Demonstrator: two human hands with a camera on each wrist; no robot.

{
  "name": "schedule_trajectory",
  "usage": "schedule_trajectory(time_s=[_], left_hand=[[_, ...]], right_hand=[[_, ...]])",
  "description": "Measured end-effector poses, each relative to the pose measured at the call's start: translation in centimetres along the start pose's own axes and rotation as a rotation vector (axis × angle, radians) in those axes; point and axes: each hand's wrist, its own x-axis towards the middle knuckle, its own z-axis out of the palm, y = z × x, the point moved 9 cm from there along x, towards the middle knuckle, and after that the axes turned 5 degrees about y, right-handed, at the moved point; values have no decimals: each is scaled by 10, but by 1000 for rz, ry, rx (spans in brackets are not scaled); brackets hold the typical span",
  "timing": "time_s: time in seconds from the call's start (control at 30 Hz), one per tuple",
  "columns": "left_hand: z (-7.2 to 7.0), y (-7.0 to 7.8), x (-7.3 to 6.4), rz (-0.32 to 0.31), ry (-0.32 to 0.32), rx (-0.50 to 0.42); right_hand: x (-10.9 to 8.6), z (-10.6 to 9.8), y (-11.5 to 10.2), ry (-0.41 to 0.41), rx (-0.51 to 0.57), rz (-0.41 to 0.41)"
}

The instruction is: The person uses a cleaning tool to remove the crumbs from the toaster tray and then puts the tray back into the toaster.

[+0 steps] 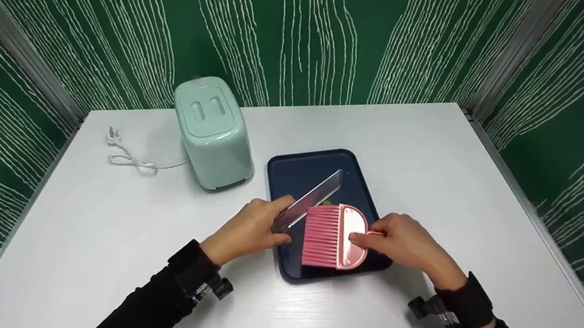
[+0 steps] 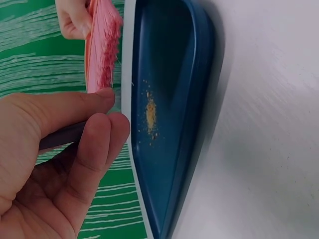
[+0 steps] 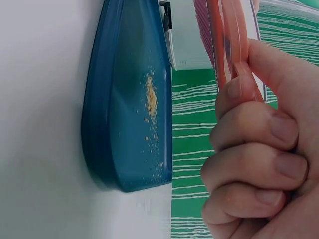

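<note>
My left hand (image 1: pixel 253 227) grips the dark handle of a serrated knife (image 1: pixel 323 191), its blade pointing up and to the right above a dark blue tray (image 1: pixel 299 171). In my right hand (image 1: pixel 405 242) is a pink brush (image 1: pixel 353 239), pinched at its short handle with the thumb on the back. Its bristles (image 1: pixel 321 242) point left, near the blade and over the tray. A small heap of yellowish crumbs (image 2: pixel 151 114) lies on the tray floor, with finer bits scattered around it in the right wrist view. The brush hides most of that heap in the head view.
A mint-green toaster (image 1: pixel 219 141) stands behind and left of the tray on the white table (image 1: pixel 103 231). Its white cord (image 1: pixel 163 165) lies to the left, ending in a plug (image 1: pixel 113 137). Green walls (image 1: pixel 315 37) with white streaks enclose the back and sides.
</note>
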Motion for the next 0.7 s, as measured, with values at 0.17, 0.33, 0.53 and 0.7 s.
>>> schedule_trajectory(time_s=[0.17, 0.33, 0.53, 0.7], left_hand=[[-1, 2, 0, 38, 7, 25], [-2, 4, 0, 73, 21, 43], [-3, -1, -3, 50, 8, 34], [-3, -1, -2, 48, 6, 36]], right_hand=[[0, -9, 7, 56, -24, 21], [-1, -19, 16, 116, -57, 66], [-1, -28, 20, 175, -101, 103], [-4, -36, 23, 190, -127, 137]])
